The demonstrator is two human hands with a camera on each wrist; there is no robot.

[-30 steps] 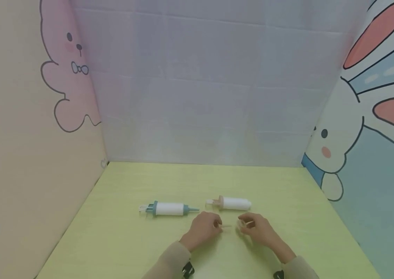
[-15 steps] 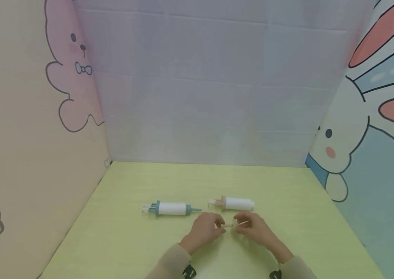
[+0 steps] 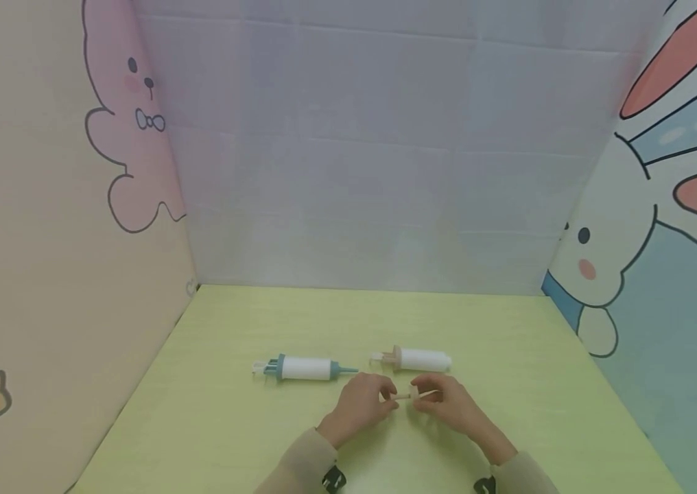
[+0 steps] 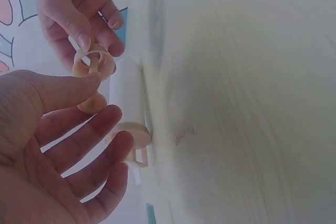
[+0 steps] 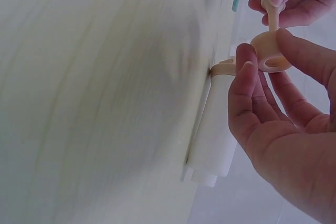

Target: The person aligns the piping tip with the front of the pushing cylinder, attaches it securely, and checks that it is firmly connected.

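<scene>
In the head view my left hand (image 3: 361, 406) pinches a thin beige nozzle-like piece (image 5: 273, 17) between thumb and fingers. The piece has a narrow stem and a wider rounded end. My right hand (image 3: 452, 405) holds a beige ring-shaped cap (image 5: 269, 52) between thumb and fingertips. The stem's narrow end points into the ring's opening, as the left wrist view shows; how deep it sits I cannot tell. Just beyond my hands lies a white syringe-like tube (image 3: 424, 360) with a beige collar and a threaded tip.
A second white tube (image 3: 306, 369) with teal ends and a thin teal nozzle lies to the left on the yellow-green table (image 3: 231, 439). A pale cloth wall (image 3: 348, 171) stands at the back, with cartoon-printed walls on both sides.
My right hand has come left with the ring-shaped cap, closing the gap to the nozzle-like piece. The stem now meets the ring. Both tubes stay on the table.
</scene>
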